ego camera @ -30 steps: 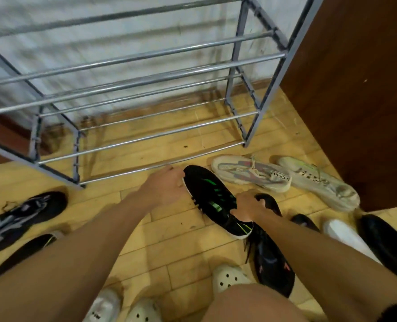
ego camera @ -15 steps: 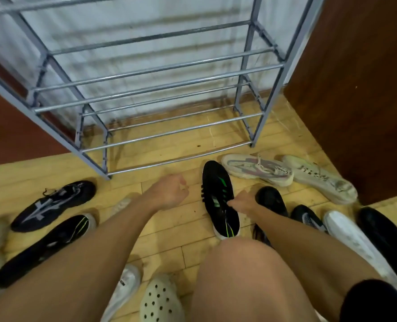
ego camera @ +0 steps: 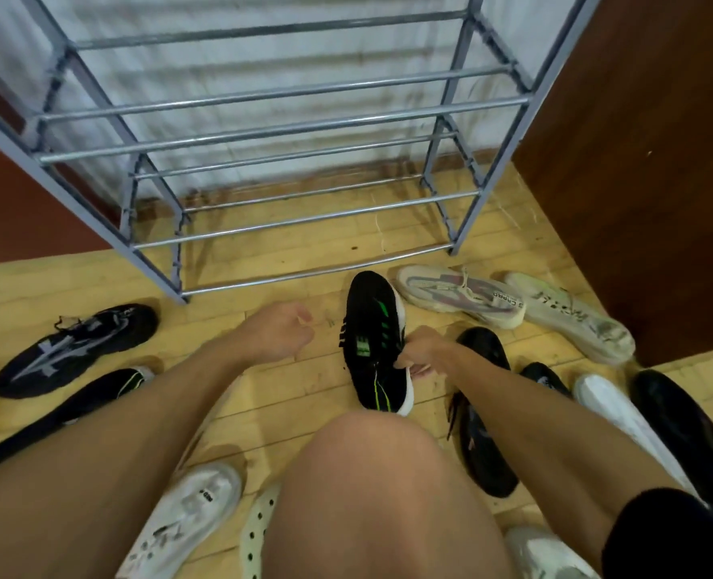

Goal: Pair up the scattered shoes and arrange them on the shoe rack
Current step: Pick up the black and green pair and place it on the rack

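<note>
A black sneaker with green stripes [ego camera: 371,328] lies on the wooden floor just in front of the grey metal shoe rack [ego camera: 288,131], toe toward the rack. My right hand [ego camera: 423,355] grips its right side near the heel. My left hand [ego camera: 281,334] hovers to the left of the sneaker with loosely curled fingers, holding nothing. A matching black shoe with a green mark [ego camera: 96,394] lies at the left, partly under my left arm. The rack's bars carry no shoes.
Scattered around are a black-and-grey sneaker [ego camera: 75,348], two pale sneakers [ego camera: 459,294] [ego camera: 572,315], black shoes [ego camera: 484,415] [ego camera: 689,432], white shoes [ego camera: 183,516] [ego camera: 613,407] and a perforated clog [ego camera: 258,532]. A brown cabinet [ego camera: 647,160] stands at the right. My knee [ego camera: 371,486] fills the foreground.
My left hand let go of the sneaker's toe and drew back to the left. The sneaker turned from a diagonal to point at the rack. The camera rose and my knee came into view.
</note>
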Action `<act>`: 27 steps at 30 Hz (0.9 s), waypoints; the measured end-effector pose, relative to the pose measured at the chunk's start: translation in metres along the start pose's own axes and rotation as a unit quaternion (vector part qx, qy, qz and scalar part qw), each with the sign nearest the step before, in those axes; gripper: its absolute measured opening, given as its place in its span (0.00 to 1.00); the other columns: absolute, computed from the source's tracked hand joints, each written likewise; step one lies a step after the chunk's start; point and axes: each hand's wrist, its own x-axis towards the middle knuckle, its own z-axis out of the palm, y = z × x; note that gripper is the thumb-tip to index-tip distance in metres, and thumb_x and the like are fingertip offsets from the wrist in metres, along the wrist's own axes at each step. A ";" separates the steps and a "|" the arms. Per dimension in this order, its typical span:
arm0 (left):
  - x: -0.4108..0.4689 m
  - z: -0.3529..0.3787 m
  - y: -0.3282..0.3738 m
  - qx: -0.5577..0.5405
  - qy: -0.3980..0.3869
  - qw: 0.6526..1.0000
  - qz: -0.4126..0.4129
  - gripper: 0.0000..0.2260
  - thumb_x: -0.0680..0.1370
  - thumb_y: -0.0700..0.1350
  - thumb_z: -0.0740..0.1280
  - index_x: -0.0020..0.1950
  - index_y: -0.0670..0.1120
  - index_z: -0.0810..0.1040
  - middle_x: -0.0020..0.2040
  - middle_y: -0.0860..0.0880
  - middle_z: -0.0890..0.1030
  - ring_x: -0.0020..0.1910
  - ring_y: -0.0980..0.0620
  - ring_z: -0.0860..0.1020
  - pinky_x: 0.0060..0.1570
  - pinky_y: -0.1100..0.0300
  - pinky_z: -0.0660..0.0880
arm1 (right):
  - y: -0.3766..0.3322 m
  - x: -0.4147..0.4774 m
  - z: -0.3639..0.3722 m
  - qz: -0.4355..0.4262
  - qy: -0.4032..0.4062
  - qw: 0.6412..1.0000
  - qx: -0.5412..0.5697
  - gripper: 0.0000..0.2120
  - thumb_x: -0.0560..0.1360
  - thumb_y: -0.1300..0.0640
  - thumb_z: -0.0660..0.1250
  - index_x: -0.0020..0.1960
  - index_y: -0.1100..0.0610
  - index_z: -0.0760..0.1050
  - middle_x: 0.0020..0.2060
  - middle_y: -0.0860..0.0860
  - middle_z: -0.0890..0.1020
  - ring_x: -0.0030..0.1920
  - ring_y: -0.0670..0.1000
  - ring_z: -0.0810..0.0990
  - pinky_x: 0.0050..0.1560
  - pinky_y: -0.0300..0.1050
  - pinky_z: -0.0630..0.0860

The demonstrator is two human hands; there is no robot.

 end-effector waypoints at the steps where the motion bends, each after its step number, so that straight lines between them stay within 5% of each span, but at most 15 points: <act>1: -0.003 -0.007 0.001 -0.002 0.009 1.000 0.003 0.16 0.78 0.45 0.61 0.66 0.46 0.73 0.62 0.46 0.76 0.58 0.48 0.75 0.53 0.61 0.69 | -0.008 -0.007 -0.008 -0.028 0.006 0.999 -0.045 0.14 0.71 0.66 0.70 0.56 0.70 0.78 0.44 0.60 0.81 0.41 0.55 0.81 0.42 0.46 0.81; 6: -0.029 -0.042 0.007 0.009 0.023 0.999 0.022 0.09 0.78 0.43 0.61 0.55 0.43 0.76 0.48 0.47 0.76 0.52 0.45 0.76 0.50 0.56 0.70 | -0.067 -0.061 -0.037 -0.167 0.024 0.935 -0.311 0.16 0.69 0.58 0.72 0.56 0.64 0.80 0.43 0.58 0.83 0.40 0.53 0.79 0.39 0.43 0.75; 9: -0.059 -0.066 0.002 0.039 -0.019 0.999 0.024 0.09 0.76 0.43 0.61 0.36 0.43 0.70 0.37 0.46 0.69 0.39 0.47 0.68 0.41 0.55 0.64 | -0.107 -0.104 -0.042 -0.245 0.038 0.893 -0.375 0.14 0.69 0.58 0.72 0.53 0.61 0.80 0.44 0.57 0.81 0.45 0.56 0.78 0.41 0.45 0.72; 12: -0.101 -0.088 -0.006 0.056 -0.083 0.995 -0.017 0.11 0.79 0.45 0.60 0.51 0.41 0.79 0.49 0.43 0.77 0.37 0.52 0.74 0.42 0.60 0.72 | -0.150 -0.152 -0.040 -0.311 0.046 0.874 -0.372 0.16 0.69 0.61 0.72 0.56 0.62 0.81 0.52 0.60 0.83 0.50 0.58 0.80 0.50 0.45 0.75; 15: -0.143 -0.101 -0.026 -0.030 -0.051 0.998 -0.031 0.19 0.81 0.48 0.59 0.69 0.40 0.70 0.65 0.42 0.74 0.52 0.48 0.78 0.53 0.56 0.76 | -0.198 -0.202 -0.030 -0.371 0.058 0.857 -0.352 0.15 0.70 0.62 0.71 0.56 0.63 0.80 0.48 0.61 0.83 0.40 0.53 0.77 0.31 0.31 0.70; 17: -0.168 -0.105 -0.046 -0.150 0.018 0.988 -0.039 0.20 0.80 0.51 0.60 0.70 0.44 0.68 0.67 0.43 0.73 0.57 0.44 0.78 0.60 0.51 0.73 | -0.229 -0.231 -0.017 -0.417 0.059 0.849 -0.320 0.14 0.70 0.62 0.71 0.55 0.65 0.80 0.42 0.59 0.81 0.39 0.52 0.76 0.29 0.28 0.68; 19: -0.192 -0.109 -0.067 -0.333 0.103 0.937 -0.023 0.16 0.79 0.50 0.62 0.66 0.48 0.70 0.65 0.45 0.76 0.57 0.45 0.79 0.64 0.49 0.70 | -0.259 -0.256 0.003 -0.451 0.049 0.847 -0.277 0.12 0.72 0.63 0.70 0.55 0.65 0.79 0.42 0.55 0.79 0.41 0.53 0.77 0.36 0.35 0.74; 22: -0.228 -0.114 -0.099 -0.526 0.235 0.816 0.030 0.14 0.78 0.42 0.65 0.63 0.47 0.73 0.62 0.46 0.80 0.57 0.44 0.79 0.61 0.48 0.74 | -0.295 -0.289 0.044 -0.490 0.032 0.839 -0.232 0.12 0.74 0.61 0.69 0.57 0.63 0.79 0.39 0.51 0.78 0.42 0.52 0.77 0.45 0.47 0.78; 25: -0.260 -0.111 -0.131 -0.582 0.308 0.752 0.036 0.09 0.78 0.37 0.61 0.57 0.43 0.77 0.54 0.43 0.82 0.50 0.46 0.80 0.54 0.49 0.79 | -0.312 -0.313 0.094 -0.518 0.038 0.834 -0.188 0.15 0.74 0.55 0.70 0.59 0.60 0.80 0.44 0.52 0.81 0.46 0.50 0.78 0.55 0.48 0.76; 27: -0.275 -0.103 -0.153 -0.597 0.333 0.729 0.026 0.08 0.80 0.38 0.59 0.52 0.44 0.77 0.49 0.44 0.82 0.45 0.49 0.81 0.45 0.54 0.81 | -0.315 -0.320 0.127 -0.513 0.005 0.843 -0.163 0.18 0.74 0.51 0.71 0.61 0.57 0.78 0.47 0.51 0.82 0.45 0.49 0.79 0.52 0.47 0.78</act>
